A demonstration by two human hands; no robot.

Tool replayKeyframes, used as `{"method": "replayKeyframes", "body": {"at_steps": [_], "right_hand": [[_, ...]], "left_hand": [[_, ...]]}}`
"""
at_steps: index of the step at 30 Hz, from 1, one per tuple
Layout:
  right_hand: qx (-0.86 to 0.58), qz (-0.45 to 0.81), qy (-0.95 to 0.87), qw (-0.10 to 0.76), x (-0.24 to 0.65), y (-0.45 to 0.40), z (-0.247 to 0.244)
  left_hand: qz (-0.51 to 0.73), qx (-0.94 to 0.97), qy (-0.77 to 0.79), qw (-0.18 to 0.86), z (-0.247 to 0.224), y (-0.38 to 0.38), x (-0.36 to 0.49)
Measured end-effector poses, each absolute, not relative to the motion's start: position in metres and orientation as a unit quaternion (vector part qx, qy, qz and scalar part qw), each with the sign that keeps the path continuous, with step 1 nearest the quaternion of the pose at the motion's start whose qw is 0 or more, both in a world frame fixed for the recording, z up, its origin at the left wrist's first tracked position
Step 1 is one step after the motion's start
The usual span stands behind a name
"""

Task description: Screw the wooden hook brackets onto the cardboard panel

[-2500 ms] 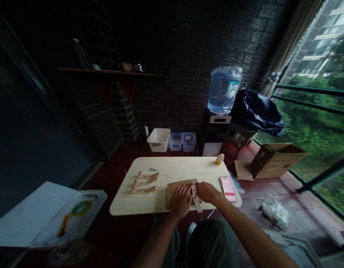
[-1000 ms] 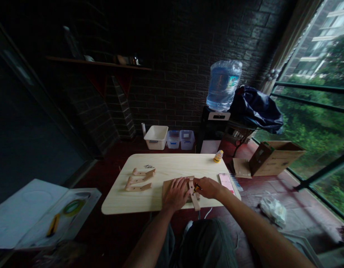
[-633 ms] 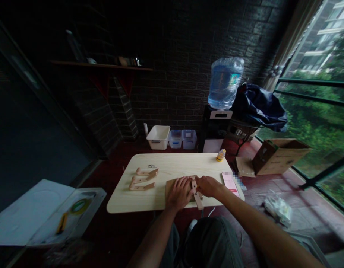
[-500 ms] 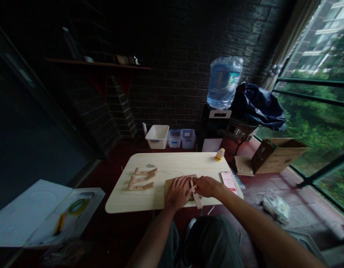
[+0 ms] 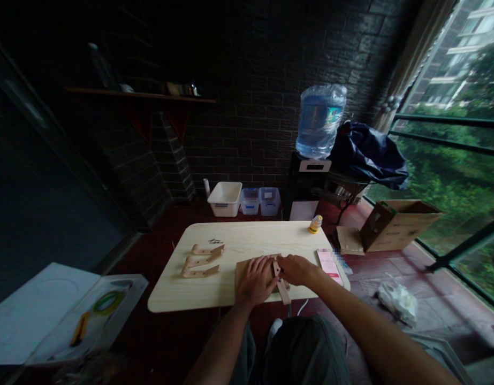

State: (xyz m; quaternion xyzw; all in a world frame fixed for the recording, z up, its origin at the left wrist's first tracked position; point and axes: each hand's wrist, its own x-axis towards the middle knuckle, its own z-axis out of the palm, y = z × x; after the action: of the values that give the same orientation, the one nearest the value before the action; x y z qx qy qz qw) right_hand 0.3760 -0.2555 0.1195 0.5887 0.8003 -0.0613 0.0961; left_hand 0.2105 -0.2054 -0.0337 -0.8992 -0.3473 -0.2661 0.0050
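On the front of the table, my left hand [image 5: 255, 280] lies flat with its fingers stretched over a brown board [image 5: 241, 274]. A narrow wooden strip with dark holes [image 5: 284, 295] lies across the right part of this board, and its near end juts toward the table's edge. Closed fingers of my right hand [image 5: 297, 270] press at the strip's upper part; what they hold is hidden. To the left, several bent wooden pieces with holes [image 5: 202, 261] rest on the tabletop. Behind them is a small group of dark screws or similar thin parts [image 5: 215, 241].
The pale table [image 5: 170, 297] also carries a yellow-capped bottle [image 5: 315, 224] and a pink-screened phone [image 5: 329, 264]. At left, an open white case [image 5: 122, 299] holds a yellow-black tool. Bins [image 5: 225, 199], a water dispenser [image 5: 311, 184] and a cardboard box [image 5: 395, 227] stand beyond.
The view has tilted slightly. Both hands stay at the board and strip; my right hand has turned a little, and the yellow-orange bit seen by its fingers is now hidden.
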Motion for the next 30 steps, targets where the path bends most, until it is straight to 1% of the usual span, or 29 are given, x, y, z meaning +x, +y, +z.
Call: {"method": "replayKeyframes", "body": {"at_steps": [5,14,22,30], "right_hand": [[0.585,-0.06,0.804,0.087,0.375,-0.256,0.122],[0.593,-0.061,0.797,0.1,0.373,-0.249,0.113],[0.577,-0.064,0.811,0.078,0.373,-0.251,0.109],[0.594,-0.046,0.798,0.09,0.367,-0.251,0.108]], "left_hand": [[-0.271,-0.9,-0.342,0.002,-0.034,-0.205,0.21],[-0.262,-0.902,-0.344,-0.018,-0.032,-0.206,0.21],[-0.268,-0.897,-0.35,-0.006,-0.036,-0.205,0.21],[-0.262,-0.899,-0.352,0.009,-0.033,-0.208,0.21]]}}
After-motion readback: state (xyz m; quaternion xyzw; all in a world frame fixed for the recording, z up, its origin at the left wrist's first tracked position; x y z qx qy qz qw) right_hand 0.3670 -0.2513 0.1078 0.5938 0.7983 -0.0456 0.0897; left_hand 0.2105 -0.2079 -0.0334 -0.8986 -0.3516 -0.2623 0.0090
